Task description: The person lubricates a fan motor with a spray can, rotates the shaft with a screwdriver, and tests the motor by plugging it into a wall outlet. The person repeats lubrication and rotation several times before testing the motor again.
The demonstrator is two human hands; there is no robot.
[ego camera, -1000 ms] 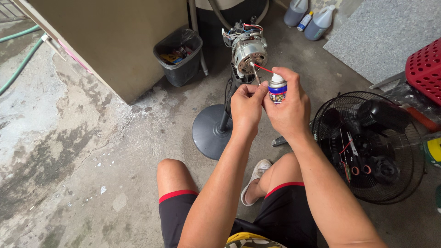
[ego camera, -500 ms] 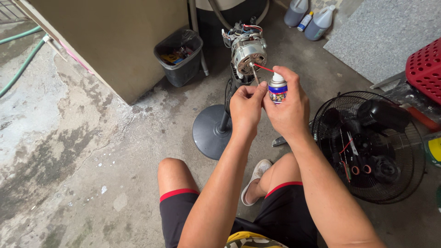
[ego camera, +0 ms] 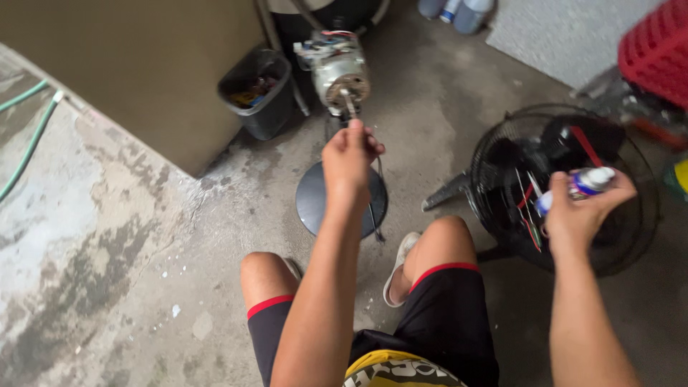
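Head view: the left hand (ego camera: pixel 349 159) pinches the shaft (ego camera: pixel 349 104) jutting from the fan motor (ego camera: pixel 335 66), fingers closed on it, above the round base (ego camera: pixel 315 202) on the concrete floor (ego camera: pixel 129 236). The right hand (ego camera: pixel 580 215) grips a spray can (ego camera: pixel 579 186) over the fan guard (ego camera: pixel 638 215).

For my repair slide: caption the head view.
Left hand pinches the fan motor's shaft; right hand holds a spray can over the fan guard.

A single head-worn view looks steeply down and forward over the seated person's knees at the fan motor (ego camera: pixel 337 68) nearby on its stand; the frame's right edge seems motion-blurred.
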